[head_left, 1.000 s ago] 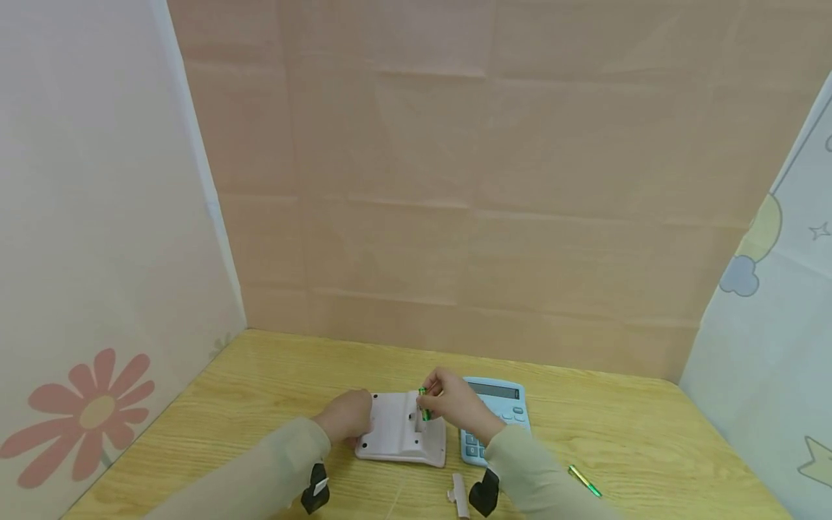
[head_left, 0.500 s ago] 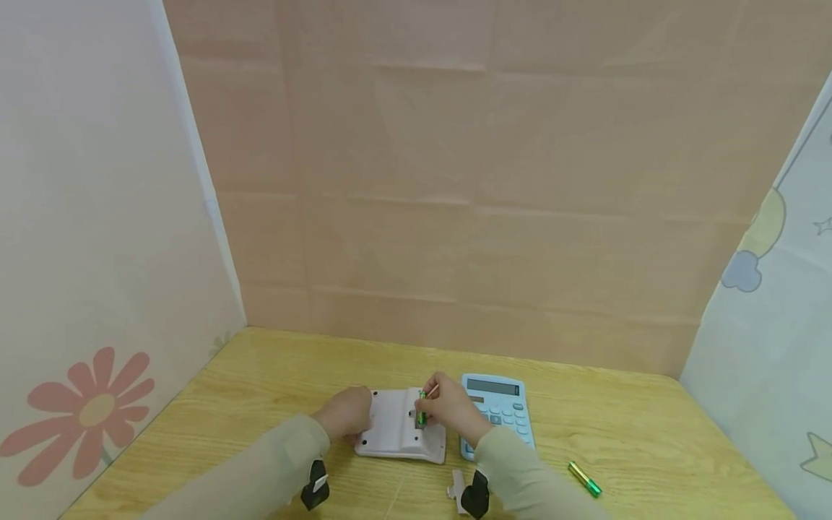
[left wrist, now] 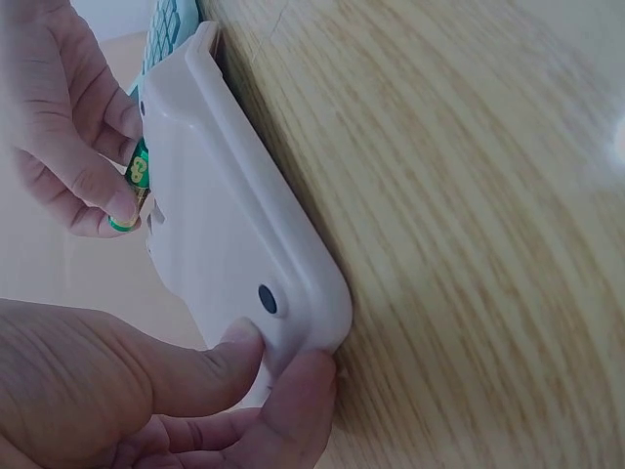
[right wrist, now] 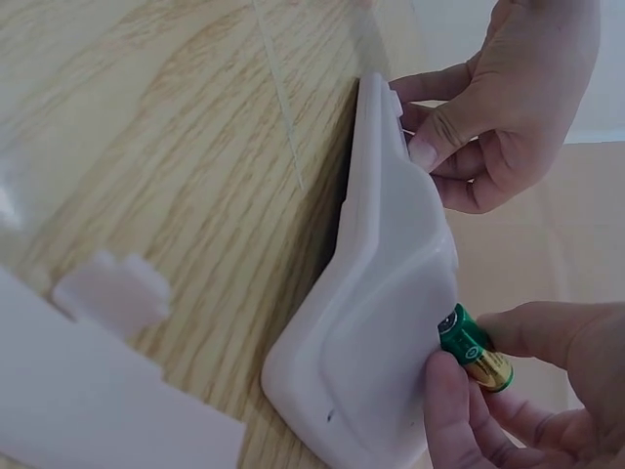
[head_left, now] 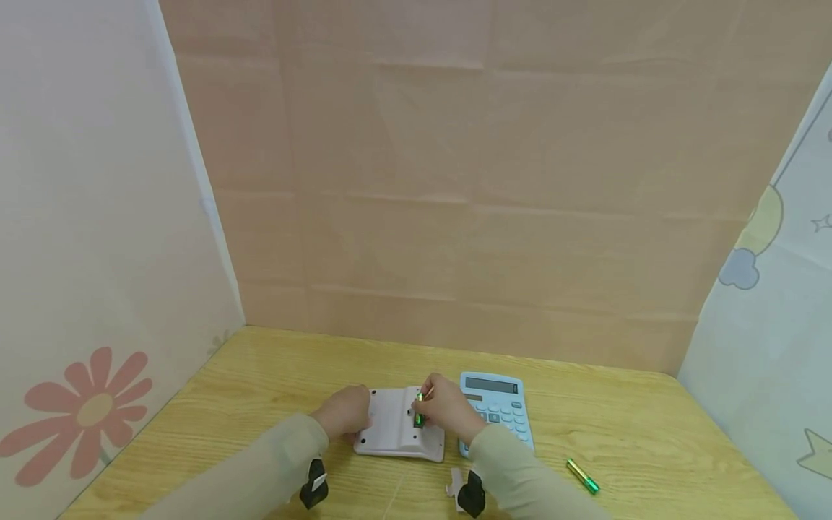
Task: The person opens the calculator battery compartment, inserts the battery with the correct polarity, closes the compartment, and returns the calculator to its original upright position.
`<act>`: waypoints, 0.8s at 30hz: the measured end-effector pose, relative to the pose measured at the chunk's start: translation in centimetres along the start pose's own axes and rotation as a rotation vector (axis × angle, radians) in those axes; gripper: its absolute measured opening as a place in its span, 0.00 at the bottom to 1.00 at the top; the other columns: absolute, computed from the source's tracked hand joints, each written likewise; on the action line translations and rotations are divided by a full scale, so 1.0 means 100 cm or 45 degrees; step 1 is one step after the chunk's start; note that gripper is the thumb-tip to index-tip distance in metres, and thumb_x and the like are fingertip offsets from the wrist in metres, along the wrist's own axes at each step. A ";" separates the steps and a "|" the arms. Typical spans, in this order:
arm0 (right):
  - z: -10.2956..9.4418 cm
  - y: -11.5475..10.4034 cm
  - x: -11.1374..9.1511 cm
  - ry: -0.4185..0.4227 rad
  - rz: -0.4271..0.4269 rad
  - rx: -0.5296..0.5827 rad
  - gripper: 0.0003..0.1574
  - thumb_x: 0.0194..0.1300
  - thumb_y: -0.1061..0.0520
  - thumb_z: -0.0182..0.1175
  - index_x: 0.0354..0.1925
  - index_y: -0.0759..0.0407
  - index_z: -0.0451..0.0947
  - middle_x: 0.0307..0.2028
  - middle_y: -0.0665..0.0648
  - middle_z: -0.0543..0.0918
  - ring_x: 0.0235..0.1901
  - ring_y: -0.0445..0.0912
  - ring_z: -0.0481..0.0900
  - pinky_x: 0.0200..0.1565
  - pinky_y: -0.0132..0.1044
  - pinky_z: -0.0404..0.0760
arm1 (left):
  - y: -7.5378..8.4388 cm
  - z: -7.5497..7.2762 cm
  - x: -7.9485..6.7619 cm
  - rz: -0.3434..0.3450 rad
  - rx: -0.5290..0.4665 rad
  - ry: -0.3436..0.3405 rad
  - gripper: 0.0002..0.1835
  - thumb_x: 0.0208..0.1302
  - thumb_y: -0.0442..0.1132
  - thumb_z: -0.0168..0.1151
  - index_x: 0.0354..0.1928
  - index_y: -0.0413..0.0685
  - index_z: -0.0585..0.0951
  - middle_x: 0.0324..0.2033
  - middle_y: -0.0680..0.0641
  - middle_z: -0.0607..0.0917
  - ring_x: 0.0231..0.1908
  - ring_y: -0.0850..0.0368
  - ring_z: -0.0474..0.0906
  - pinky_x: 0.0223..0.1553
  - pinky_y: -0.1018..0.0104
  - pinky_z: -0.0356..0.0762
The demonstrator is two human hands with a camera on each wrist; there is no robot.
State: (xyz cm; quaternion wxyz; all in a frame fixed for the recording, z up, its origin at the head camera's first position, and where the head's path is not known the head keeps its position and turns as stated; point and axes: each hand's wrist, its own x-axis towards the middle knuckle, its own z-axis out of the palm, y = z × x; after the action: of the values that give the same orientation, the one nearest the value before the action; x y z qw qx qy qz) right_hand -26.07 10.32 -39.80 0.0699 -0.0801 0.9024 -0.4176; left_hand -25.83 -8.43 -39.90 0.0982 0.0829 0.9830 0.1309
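From my remote seat I see the wooden table (head_left: 292, 368), and on it the pale pink device (head_left: 386, 430), underside up. The left hand (head_left: 344, 412) grips its left edge, the thumb on top; its casing looks smooth, with dark round feet and a raised ridge. To the right lies the light blue calculator (head_left: 495, 390), partly covered by the right hand (head_left: 450, 408). On the near side lies a small pale piece (head_left: 457, 478). At the ridge, the right thumb and fingers pinch the green-and-gold battery (right wrist: 475, 349); a similar loose battery (head_left: 583, 477) rests farther right.
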 end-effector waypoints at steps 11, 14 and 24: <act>0.004 -0.002 0.001 0.015 0.008 -0.051 0.14 0.60 0.62 0.65 0.35 0.61 0.68 0.28 0.55 0.76 0.22 0.43 0.75 0.25 0.34 0.76 | 0.001 -0.001 -0.002 -0.013 -0.005 -0.009 0.11 0.61 0.34 0.65 0.39 0.34 0.76 0.18 0.47 0.76 0.14 0.61 0.75 0.17 0.74 0.70; 0.004 -0.003 0.001 0.013 0.003 -0.078 0.15 0.59 0.62 0.66 0.35 0.61 0.68 0.27 0.55 0.75 0.22 0.42 0.74 0.24 0.33 0.75 | 0.001 -0.001 -0.001 -0.014 -0.017 -0.009 0.10 0.61 0.34 0.65 0.39 0.34 0.76 0.17 0.47 0.76 0.14 0.61 0.76 0.17 0.74 0.71; 0.003 -0.008 0.000 -0.021 -0.008 -0.112 0.15 0.59 0.63 0.67 0.37 0.57 0.68 0.21 0.54 0.74 0.18 0.43 0.71 0.22 0.33 0.71 | 0.000 0.000 0.001 -0.029 -0.010 -0.017 0.11 0.61 0.33 0.65 0.41 0.33 0.76 0.19 0.46 0.76 0.14 0.61 0.75 0.16 0.74 0.69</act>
State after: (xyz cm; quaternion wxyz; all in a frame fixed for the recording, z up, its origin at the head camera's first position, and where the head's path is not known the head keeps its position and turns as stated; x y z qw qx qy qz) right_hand -25.95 9.62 -39.39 0.0723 -0.0893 0.9191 -0.3770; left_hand -25.94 -8.42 -39.93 0.1067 0.0724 0.9827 0.1329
